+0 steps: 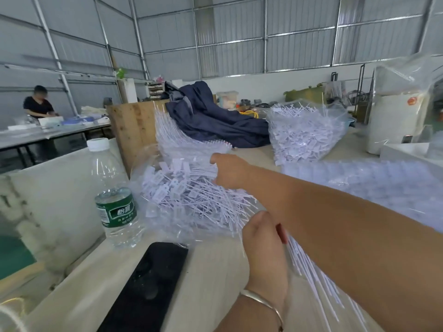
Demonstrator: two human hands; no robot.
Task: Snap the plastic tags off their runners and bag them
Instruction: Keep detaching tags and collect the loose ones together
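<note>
Although most of the bench carries no readable writing, the water bottle (115,195) at about nine o'clock wears a green label with white Chinese characters, too blurred lower down to read, and a white cap. A white container (393,121) at two o'clock bears a small round red-and-orange sticker whose print cannot be made out. Reaching across from the lower right toward the centre, the right hand (230,171) is at the stacked runners of tags (191,137), its fingers curled round their near edge and its thumb pointing toward ten o'clock; the forearm lies diagonally over the bench. Below it, at six o'clock, the left hand (263,243) rises upright from a wrist with a thin metal bangle (261,305) and holds a bundle of thin white strips (309,267) behind it, though the right forearm hides the fingers. Just left of centre, loose white tags (187,192) fill an open clear bag (148,164), touching the bottle. A second clear bag (304,133) of tags sits at one o'clock. A black phone (148,286) lies face up at seven o'clock, and a dark blue cloth (211,113) is heaped at twelve.
</note>
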